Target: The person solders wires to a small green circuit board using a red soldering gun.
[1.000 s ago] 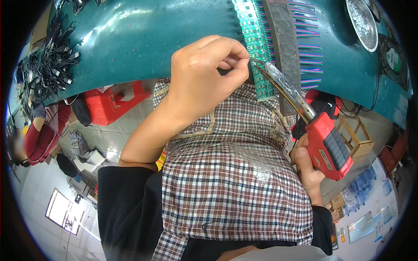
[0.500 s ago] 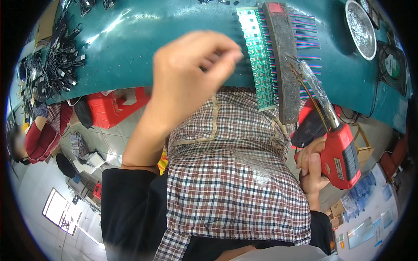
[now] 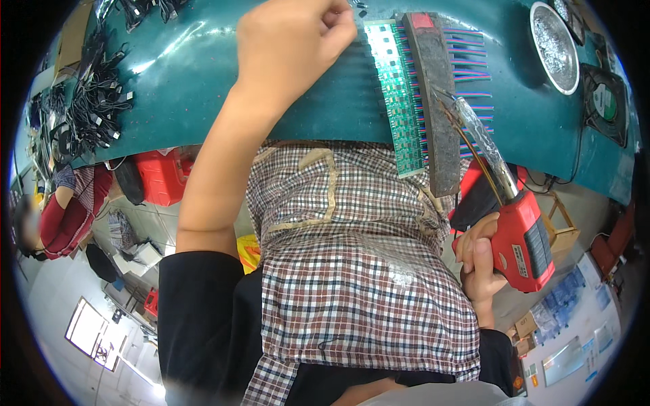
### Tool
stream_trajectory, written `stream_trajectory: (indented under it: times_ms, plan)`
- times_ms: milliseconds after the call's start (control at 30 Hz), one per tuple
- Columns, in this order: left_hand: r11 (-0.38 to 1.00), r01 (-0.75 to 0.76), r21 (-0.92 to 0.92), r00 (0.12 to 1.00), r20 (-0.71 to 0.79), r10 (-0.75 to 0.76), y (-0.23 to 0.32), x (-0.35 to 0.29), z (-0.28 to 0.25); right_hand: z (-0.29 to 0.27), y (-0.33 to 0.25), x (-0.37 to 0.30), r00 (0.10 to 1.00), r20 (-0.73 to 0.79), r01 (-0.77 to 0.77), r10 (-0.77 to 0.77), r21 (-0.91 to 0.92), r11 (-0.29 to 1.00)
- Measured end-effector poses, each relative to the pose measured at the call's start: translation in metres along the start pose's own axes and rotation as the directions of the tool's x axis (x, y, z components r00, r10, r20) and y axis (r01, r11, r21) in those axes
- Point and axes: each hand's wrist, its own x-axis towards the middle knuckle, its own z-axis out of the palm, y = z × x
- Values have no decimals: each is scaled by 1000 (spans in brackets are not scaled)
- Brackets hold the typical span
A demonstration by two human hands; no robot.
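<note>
My right hand (image 3: 481, 257) is wrapped round the red and black body of a soldering gun (image 3: 520, 243). Its metal barrel slants up and left, and the tip ends over a dark weight bar (image 3: 433, 111) with a red patch at its far end. Beneath that bar lie a green circuit board panel (image 3: 397, 101) and rows of multicoloured ribbon wires (image 3: 472, 63) sticking out to the right. Above the table, left of the panel's far end, my left hand (image 3: 291, 44) has its fingers curled into a pinch; whatever they may hold is hidden. Small black pieces (image 3: 361, 11) lie just beyond its fingertips.
A metal bowl (image 3: 555, 47) stands at the far right, with a black fan (image 3: 604, 105) nearer me. Bundles of black cables (image 3: 91, 101) cover the table's left end. A co-worker (image 3: 74, 203) sits at the left beside a red stool (image 3: 159, 177).
My left hand has moved away from me and slightly left, toward the far side of the table. The right hand keeps its grip on the soldering gun, almost in place.
</note>
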Motion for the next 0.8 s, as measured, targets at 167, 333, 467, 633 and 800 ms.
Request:
stream_trajectory:
  times_ms: [167,333,467,633,800]
  plan:
    - [804,467,-368,882,123,-456,6,-12,-10,-6,3,2,998,56,36,-31,-92,995]
    - [918,245,-311,970,70,-235,2,-40,-14,-3,0,1,999,45,21,-19,-47,999]
    - [952,126,-281,987,127,-93,24,-52,-24,-2,1,0,999,43,-3,2,15,1000]
    - [905,189,-380,969,224,-109,46,-72,-19,-3,0,-4,998,62,-3,6,-41,999]
    - [872,284,-398,948,253,-194,49,-82,-12,-1,-1,-7,998,50,-24,26,-45,999]
